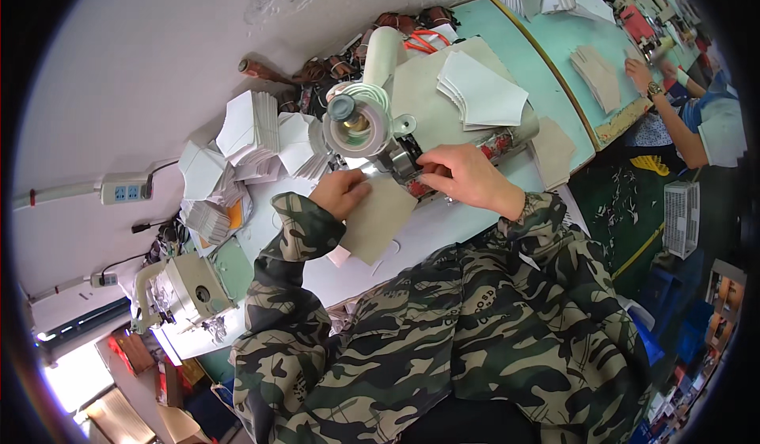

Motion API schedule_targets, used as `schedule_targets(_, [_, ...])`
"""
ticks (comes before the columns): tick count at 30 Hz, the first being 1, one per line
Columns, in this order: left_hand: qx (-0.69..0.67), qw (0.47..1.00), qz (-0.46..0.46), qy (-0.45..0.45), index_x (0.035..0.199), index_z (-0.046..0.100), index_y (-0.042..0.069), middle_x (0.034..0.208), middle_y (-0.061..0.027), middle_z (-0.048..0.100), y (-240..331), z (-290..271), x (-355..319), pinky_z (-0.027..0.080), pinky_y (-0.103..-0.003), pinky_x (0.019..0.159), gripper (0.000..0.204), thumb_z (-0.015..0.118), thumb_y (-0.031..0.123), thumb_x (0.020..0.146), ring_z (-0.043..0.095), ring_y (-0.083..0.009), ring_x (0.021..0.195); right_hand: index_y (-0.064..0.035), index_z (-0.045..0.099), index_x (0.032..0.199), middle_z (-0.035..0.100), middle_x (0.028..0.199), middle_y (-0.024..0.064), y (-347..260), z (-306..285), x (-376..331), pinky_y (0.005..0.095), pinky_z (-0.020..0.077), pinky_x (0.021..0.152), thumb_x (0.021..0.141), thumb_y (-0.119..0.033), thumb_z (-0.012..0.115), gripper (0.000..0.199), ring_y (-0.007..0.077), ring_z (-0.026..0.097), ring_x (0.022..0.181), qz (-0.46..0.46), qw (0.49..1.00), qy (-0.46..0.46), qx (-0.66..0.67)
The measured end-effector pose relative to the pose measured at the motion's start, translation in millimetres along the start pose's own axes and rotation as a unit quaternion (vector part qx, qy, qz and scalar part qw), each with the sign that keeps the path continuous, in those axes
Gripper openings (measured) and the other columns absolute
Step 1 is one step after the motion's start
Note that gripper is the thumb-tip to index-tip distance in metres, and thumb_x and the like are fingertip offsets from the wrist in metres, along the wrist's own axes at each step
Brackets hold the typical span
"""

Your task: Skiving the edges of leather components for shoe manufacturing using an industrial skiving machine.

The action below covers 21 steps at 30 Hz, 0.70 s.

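A tan, flat material piece lies on the white table under my left hand, which presses its upper edge with fingers spread flat. My right hand rests at the machine head, fingers pinched around the small dark part where the piece meets the machine. Just above sits a round spool of white tape on the machine. Both my sleeves are camouflage cloth.
Stacks of white cut pieces stand left of the machine, more lie on a tan sheet behind it. A second machine sits at lower left. Another person's hand works at the green table at upper right.
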<state>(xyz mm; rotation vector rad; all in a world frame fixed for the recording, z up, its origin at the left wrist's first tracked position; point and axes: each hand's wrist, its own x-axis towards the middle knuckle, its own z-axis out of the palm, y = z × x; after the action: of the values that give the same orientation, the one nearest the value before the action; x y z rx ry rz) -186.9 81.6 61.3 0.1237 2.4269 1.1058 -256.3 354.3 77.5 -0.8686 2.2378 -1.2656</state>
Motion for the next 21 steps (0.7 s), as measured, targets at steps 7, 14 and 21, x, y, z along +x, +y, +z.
schedule_targets(7, [-0.006, 0.999, -0.045, 0.001, 0.090, 0.065, -0.004, 0.083, -0.0232, 0.065, 35.8, 11.6, 25.0, 0.049, -0.043, 0.071, 0.027, 0.056, 0.020, 0.086, 0.064, -0.0380, 0.080, -0.0060, 0.064, 0.107, 0.064, 0.078, 0.0105, 9.9, 7.2, 32.9, 0.0441, 0.0468, 0.069, 0.073, -0.035, 0.072, 0.045, 0.0318, 0.062, 0.076, -0.170, 0.936, 0.048, -0.304])
schedule_targets(14, [-0.156, 0.985, -0.007, -0.077, 0.102, 0.058, -0.001, 0.074, -0.0047, 0.061, 28.5, 11.3, -15.0, 0.048, -0.028, 0.059, 0.025, 0.050, 0.022, 0.097, 0.063, -0.0140, 0.066, -0.0002, 0.066, 0.092, 0.066, 0.079, 0.0118, 1.2, 8.6, 7.3, 0.0305, 0.0492, 0.066, 0.080, -0.016, 0.069, 0.020, 0.0215, 0.064, 0.069, 0.031, 0.995, -0.031, 0.089])
schedule_targets(21, [-0.204, 0.959, -0.052, -0.189, 0.092, 0.062, 0.000, 0.079, 0.0033, 0.058, -37.4, -10.9, 13.1, 0.043, -0.022, 0.072, 0.018, 0.057, 0.018, 0.093, 0.050, -0.0045, 0.075, 0.0010, 0.066, 0.083, 0.067, 0.071, 0.0103, 0.7, 21.5, -5.0, 0.0290, 0.0503, 0.059, 0.086, -0.018, 0.063, 0.020, 0.0195, 0.069, 0.071, 0.108, 0.956, -0.271, 0.035])
